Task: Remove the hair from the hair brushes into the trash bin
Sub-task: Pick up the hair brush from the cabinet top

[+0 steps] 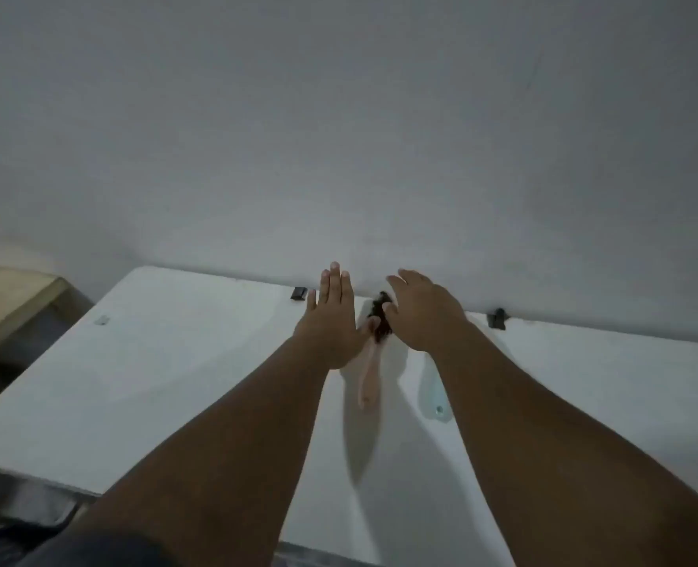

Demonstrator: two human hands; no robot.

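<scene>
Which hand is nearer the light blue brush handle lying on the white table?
Right. The right hand hovers directly beyond the light blue brush handle, its forearm passing over it. The left hand is farther left, past the pink brush.

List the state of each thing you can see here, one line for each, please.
left hand: open, fingers spread, holding nothing
right hand: open, above the brush head
pink brush: lying flat on the table, dark hair on its head
light blue brush: lying flat, mostly hidden by the right arm
white table: against the wall
</scene>
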